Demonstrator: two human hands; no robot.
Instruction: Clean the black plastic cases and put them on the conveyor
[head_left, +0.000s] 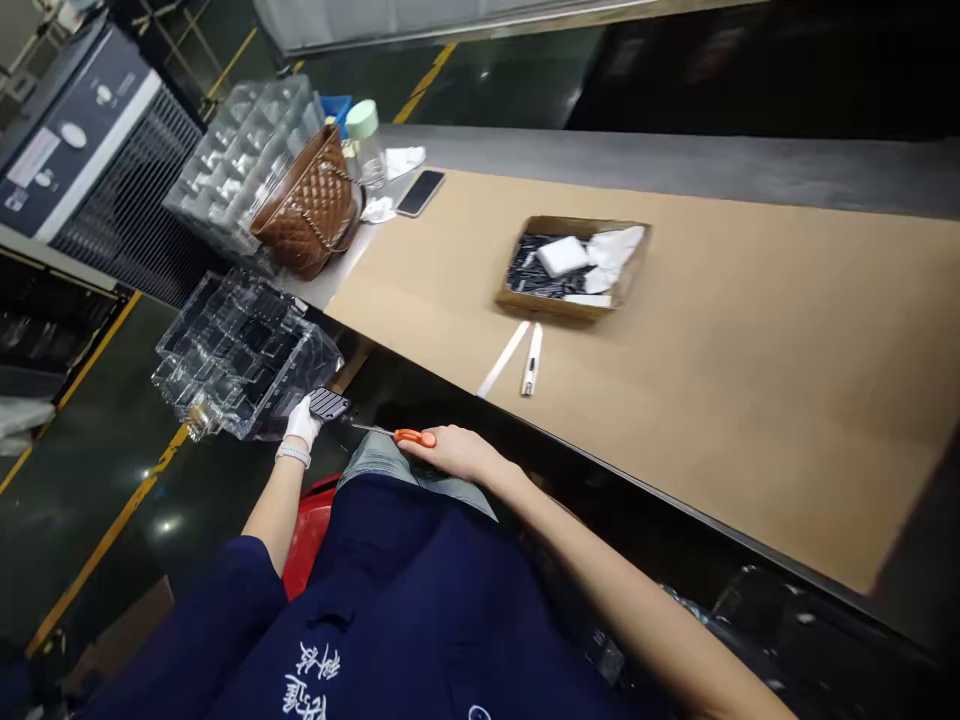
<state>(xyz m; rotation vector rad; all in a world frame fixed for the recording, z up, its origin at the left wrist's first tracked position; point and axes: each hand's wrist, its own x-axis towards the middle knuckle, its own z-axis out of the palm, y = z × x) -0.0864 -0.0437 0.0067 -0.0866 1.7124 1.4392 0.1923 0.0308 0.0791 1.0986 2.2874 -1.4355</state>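
Note:
My left hand [303,424], in a white glove, is closed on a small dark part with light ridges [328,404]. It is beside the clear plastic compartment tray [244,350], which has dark parts in its pockets. Bare and closed, my right hand [456,452] grips the orange handle of a thin-bladed hand tool [412,437] above my lap. The blade points left toward the ridged part, apart from it. Whether the tool is a knife or a scraper I cannot make out.
On the brown-covered table [720,400] stands a cardboard box [574,308] of dark strips and white pieces. A white cutter [532,360] and a white strip [503,358] lie near its edge. Further left are a phone [421,193], brown bag [315,205], bottle [367,150] and stacked clear trays [240,140].

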